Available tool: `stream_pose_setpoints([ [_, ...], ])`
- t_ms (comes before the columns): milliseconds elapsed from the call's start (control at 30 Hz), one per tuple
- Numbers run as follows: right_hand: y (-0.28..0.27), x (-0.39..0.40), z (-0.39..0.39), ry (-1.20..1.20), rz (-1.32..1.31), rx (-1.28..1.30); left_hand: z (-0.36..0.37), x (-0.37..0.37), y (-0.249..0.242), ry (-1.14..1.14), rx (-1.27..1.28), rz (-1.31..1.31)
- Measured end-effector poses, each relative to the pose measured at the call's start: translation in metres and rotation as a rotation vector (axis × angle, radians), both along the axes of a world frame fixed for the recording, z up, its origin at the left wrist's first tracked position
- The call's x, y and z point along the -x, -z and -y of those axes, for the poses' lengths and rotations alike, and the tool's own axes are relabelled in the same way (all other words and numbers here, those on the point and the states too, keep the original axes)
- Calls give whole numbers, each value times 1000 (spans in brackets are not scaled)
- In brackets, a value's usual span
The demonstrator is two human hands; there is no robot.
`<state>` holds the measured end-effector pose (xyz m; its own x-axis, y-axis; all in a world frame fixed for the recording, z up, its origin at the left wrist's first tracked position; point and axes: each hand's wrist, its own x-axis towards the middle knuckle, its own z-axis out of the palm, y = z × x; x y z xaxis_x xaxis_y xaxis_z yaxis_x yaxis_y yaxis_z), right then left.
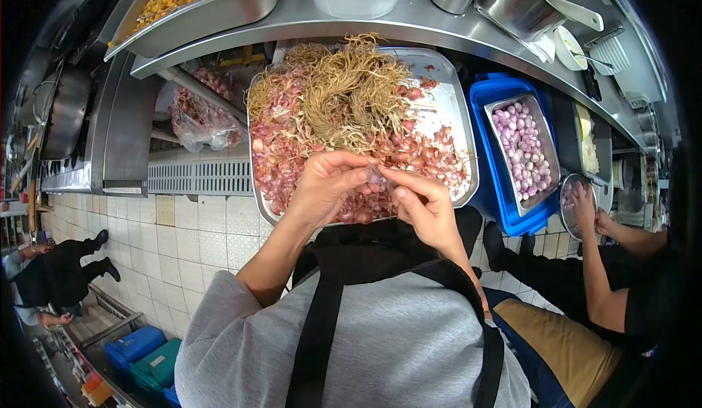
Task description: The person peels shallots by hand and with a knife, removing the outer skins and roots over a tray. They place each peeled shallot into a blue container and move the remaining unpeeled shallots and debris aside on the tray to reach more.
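Observation:
My left hand (pixel 329 185) and my right hand (pixel 423 203) meet over the near edge of a large steel tray (pixel 457 115). Both pinch one small shallot (pixel 379 178) between the fingertips. The tray holds a heap of reddish shallots and skins (pixel 292 145), with a tangle of tan roots (pixel 351 90) piled on top. I wear a grey top with a black apron strap.
A blue crate (pixel 501 189) to the right carries a steel pan of peeled shallots (pixel 521 145). A co-worker's hand (pixel 585 207) reaches a small bowl beside it. A steel shelf (pixel 409 20) above holds pans and tubs. A bag of shallots (pixel 201 115) lies left. Another person crouches at far left (pixel 51 276).

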<state>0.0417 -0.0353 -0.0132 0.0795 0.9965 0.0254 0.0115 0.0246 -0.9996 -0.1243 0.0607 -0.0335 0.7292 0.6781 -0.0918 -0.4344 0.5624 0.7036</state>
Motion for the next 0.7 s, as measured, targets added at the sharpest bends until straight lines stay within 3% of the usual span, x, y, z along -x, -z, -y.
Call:
stream_pose_setpoints([
  [67,0,-2,2,-25,-336,180,1,0,-4,6,-2,-13],
  [167,6,4,-3,80,-363,147,0,-1,-6,16,-29,-24],
  [400,6,6,-3,184,-123,65,-1,1,-4,7,-60,-25],
  [567,23,-6,-9,435,131,-10,-2,0,-5,10,-20,-6],
  [700,19,-7,-5,351,180,100,0,-1,-1,-9,-23,-31],
])
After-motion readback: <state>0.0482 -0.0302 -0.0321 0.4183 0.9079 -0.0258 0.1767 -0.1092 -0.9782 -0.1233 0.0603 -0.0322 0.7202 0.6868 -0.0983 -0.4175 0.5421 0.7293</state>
